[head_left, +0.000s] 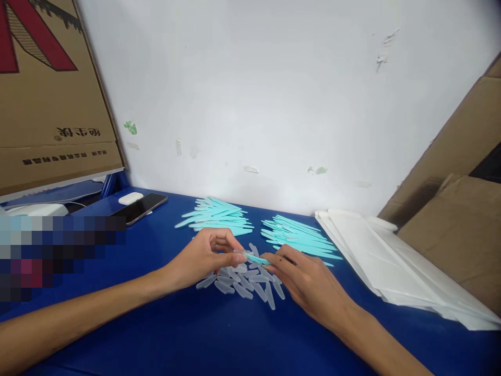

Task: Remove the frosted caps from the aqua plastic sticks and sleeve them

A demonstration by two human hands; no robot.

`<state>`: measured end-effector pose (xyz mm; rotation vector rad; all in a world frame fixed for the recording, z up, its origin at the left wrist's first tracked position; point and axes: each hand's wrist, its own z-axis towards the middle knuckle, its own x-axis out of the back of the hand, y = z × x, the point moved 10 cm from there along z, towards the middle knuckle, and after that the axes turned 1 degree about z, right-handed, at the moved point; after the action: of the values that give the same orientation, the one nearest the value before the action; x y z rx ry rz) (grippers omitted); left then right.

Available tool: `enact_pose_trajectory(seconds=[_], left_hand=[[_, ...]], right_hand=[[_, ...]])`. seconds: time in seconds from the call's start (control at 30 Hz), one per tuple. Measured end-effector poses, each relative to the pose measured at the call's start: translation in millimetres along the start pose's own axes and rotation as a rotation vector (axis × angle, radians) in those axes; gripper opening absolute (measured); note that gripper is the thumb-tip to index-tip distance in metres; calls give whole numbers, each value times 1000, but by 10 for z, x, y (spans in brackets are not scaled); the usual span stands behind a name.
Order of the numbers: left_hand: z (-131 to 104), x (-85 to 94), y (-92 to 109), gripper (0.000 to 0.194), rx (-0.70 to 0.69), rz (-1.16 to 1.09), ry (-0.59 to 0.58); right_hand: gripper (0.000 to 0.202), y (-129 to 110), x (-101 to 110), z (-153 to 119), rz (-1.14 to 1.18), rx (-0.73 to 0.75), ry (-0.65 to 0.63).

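Pinching one teal strip (257,259) between left grip (207,258) and right grip (307,274).
Translucent caps (245,284) are strewn beneath; piled strips (221,215) are set beyond both grips. Seemingly midway: many caps are left loose; finished strips cannot be told apart.

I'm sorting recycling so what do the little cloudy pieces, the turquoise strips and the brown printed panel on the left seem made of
Little cloudy pieces: probably plastic, frosted; they look translucent.
Turquoise strips: perhaps plastic or coated card, smooth, matte; the even colour leaves it open.
Brown printed panel: likely cardboard, dull, judging by its colour and crease.
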<state>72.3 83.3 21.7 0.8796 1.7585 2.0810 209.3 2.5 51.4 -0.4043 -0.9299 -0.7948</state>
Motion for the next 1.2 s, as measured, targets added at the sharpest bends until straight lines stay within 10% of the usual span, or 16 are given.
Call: enact_pose_trajectory(seconds=[0.63, 0.93, 1.2], left_hand=[[-56, -48, 156, 30, -108, 136, 58], [125, 753, 172, 33, -127, 446, 372], [201, 868, 121, 29, -118, 808, 368]], right_hand=[[25, -71, 104, 68, -126, 58, 51], [27, 772, 354, -137, -321, -164, 99], [26, 872, 16, -182, -169, -170, -229]])
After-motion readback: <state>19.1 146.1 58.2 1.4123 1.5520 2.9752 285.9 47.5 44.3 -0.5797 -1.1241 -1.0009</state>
